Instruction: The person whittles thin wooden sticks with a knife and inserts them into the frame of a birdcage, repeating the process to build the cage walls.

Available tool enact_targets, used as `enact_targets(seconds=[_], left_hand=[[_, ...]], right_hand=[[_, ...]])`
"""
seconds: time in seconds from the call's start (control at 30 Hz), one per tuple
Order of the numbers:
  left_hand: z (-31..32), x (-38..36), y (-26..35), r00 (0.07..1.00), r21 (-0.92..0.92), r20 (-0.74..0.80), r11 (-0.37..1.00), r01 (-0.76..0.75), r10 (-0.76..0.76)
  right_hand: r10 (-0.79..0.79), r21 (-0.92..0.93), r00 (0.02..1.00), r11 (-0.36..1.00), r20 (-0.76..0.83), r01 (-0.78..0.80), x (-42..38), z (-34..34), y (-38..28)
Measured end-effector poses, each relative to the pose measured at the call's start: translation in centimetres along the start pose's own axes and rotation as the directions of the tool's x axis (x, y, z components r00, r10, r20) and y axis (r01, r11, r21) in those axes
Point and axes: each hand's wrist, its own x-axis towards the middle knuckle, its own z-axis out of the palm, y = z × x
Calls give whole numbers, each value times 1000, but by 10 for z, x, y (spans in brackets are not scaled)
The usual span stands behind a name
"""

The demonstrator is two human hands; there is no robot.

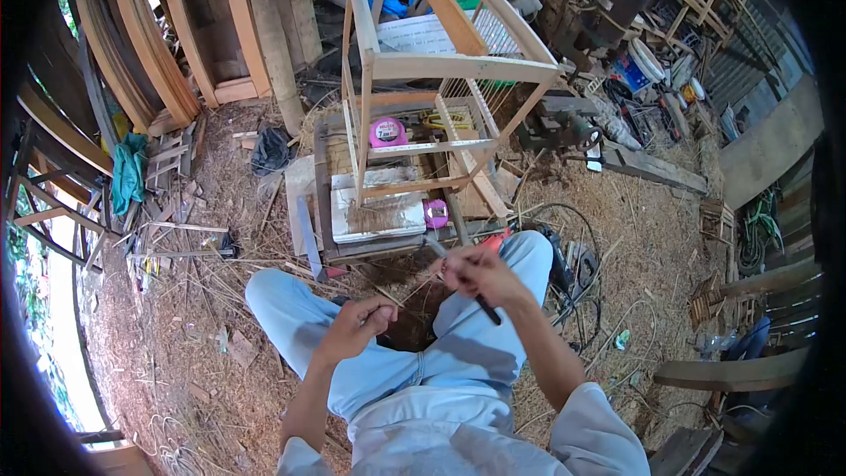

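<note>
My left hand (363,326) is closed in a pinch over my lap, with a thin wooden strip (393,299) at its fingertips. To the right and slightly higher, my right hand (483,277) grips a knife-like tool (488,311). Its black end sticks out below the fist, and a grey, blade-like end points up and left. The fingers of this hand are close to the strip. Ahead of both hands, a bare wooden frame (458,68) with thin slats stands on a low work table (352,256). Two pink tape measures, one round (388,132) and one smaller (436,213), lie there.
A set square (310,238) leans at the table's left front corner. Shavings and sticks cover the floor. A dark cable (592,300) curls by my right knee. Curved wooden pieces (145,40) stand at the left wall; scrap wood and buckets (643,62) fill the back right.
</note>
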Motion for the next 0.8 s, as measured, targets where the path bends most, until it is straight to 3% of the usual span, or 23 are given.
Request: enact_targets(seconds=[0.07,0.13,0.3,0.37,0.4,0.43,0.47,0.6,0.67,0.7,0.73,0.77,0.8], left_hand=[[-3,2,-15,999,-134,40,991,-30,35],[-7,4,-15,997,-154,73,988,-22,34],[-7,5,-18,991,-246,133,969,8,26],[-18,-4,-23,987,-273,156,962,15,29],[-23,-11,-27,987,-273,159,962,14,31],[-28,-21,-32,991,-290,136,956,50,-11],[-35,-30,-37,992,-309,111,947,86,-54],[-48,-39,-48,994,-273,91,959,78,-55],[-38,-25,-34,994,-38,-25,994,-103,102],[-32,-14,-29,994,-39,-23,993,-110,109],[-25,-3,-25,980,208,-85,965,-160,181],[-18,6,-19,956,445,-126,877,-183,264],[-10,14,-13,956,446,-121,875,-187,266]], right_hand=[[-3,13,1000,1000,-25,4,-2,-7,-7],[-5,-102,999,995,-45,0,-5,-6,-15],[-47,-114,992,993,-117,33,-5,-8,-16],[-124,-126,939,988,-321,88,-8,-26,-18],[-103,-53,934,995,-341,90,-14,-40,-25],[-157,-164,852,983,-499,85,-18,-51,-28],[-171,-75,845,985,-507,154,-25,-70,-33],[-186,-45,877,982,-442,186,-33,-85,-41],[-172,-64,904,985,-390,160,-25,-69,-36],[-154,-8,933,987,-325,160,-17,-59,-31],[-135,50,957,987,-258,153,-9,-46,-24],[-131,-9,966,991,-222,132,1,-29,-18],[-125,-67,974,991,-189,115,9,-12,-12]])
